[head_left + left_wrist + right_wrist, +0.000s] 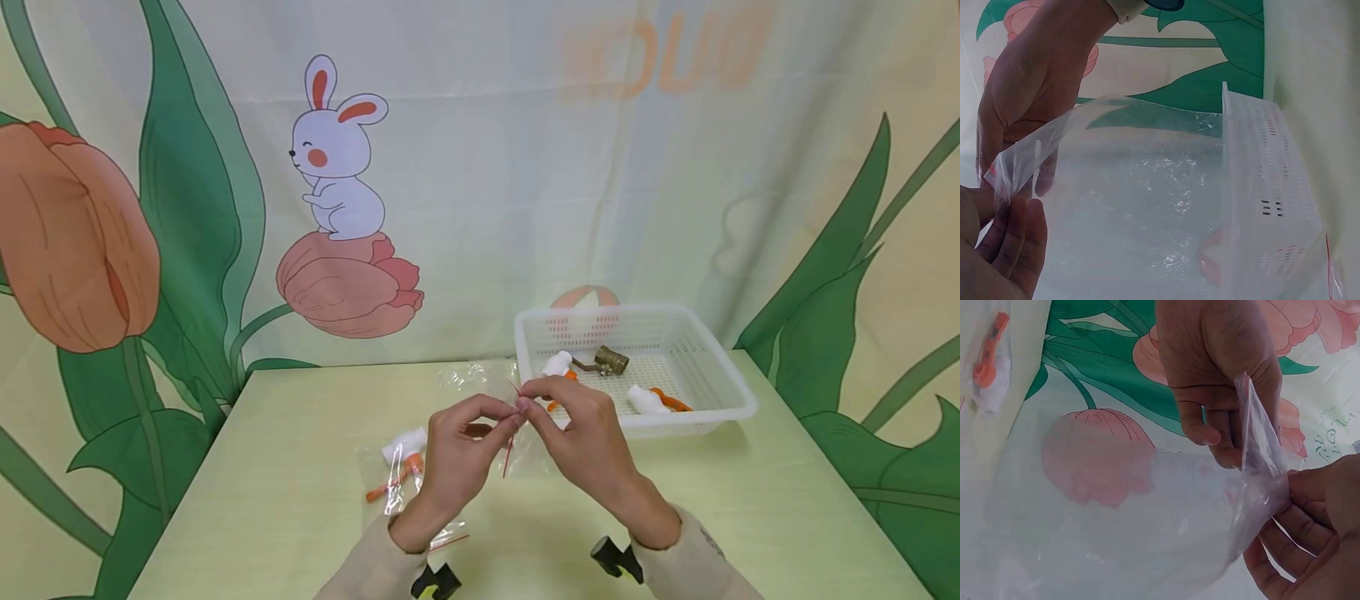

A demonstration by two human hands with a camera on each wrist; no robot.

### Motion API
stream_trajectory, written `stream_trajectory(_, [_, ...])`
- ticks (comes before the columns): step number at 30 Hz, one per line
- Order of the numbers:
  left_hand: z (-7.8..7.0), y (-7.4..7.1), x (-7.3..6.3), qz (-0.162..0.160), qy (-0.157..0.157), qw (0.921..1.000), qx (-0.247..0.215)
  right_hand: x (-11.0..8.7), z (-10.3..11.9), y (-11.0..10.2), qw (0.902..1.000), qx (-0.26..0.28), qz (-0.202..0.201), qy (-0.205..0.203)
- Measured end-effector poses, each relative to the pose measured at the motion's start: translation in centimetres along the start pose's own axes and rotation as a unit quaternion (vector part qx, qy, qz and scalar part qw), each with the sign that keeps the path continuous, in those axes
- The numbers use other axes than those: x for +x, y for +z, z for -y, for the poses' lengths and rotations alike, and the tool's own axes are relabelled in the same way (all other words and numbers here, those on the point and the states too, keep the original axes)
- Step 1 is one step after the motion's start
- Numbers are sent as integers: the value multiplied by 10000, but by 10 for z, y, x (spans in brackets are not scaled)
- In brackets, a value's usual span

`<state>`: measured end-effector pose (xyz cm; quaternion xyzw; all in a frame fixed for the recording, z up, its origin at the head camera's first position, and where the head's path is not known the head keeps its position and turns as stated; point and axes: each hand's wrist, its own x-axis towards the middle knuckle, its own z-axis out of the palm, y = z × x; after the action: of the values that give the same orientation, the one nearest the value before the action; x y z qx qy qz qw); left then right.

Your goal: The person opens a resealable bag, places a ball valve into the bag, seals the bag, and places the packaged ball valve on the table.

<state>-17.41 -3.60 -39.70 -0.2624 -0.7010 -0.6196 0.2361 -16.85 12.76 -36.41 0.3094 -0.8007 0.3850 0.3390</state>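
Clear plastic bag [1129,187], red strip [508,458] along its mouth, sits at the fingertips of both hands, bunched where they meet. Left hand [457,450] pinches the bag's edge between thumb and fingers; right hand [588,433] pinches the same edge right beside it, fingertips nearly meeting. Rest of bag spreads out beyond the fingers, away from the person, and looks empty. In head view it overlaps the left end of a white basket [731,396]; can't tell if they touch.

Basket stands beyond the right hand, holding a brass-coloured fitting [611,360] with a lever, plus two white-and-orange pieces, one at the left end [557,364], one near the front wall [647,400]. Another white-and-orange piece [405,446] lies in a second clear bag on the table [540,546], just left of the left hand, partly hidden by that forearm.
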Motion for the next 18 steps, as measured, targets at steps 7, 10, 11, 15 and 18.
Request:
stream_trajectory(7, [0, 1, -2, -56, 41, 10000, -66, 0, -2, -2, 9999, -42, -113, -53])
stream_trajectory(10, [0, 0, -2, -117, -51, 9999, -102, -1, -3, -3, 9999, -72, -146, -46])
stream_trajectory(11, [0, 0, -3, -135, -88, 9998, -116, -1, -4, -3, 9999, -74, -145, -46])
stream_trajectory(15, [-1, -1, -3, -222, -208, 9994, -173, -1, -5, -5, 9998, -92, -160, -44])
stream_trajectory(18, [-2, -2, -3, -369, -233, 9989, -166, -1, -7, -8, 9997, -115, -217, 50])
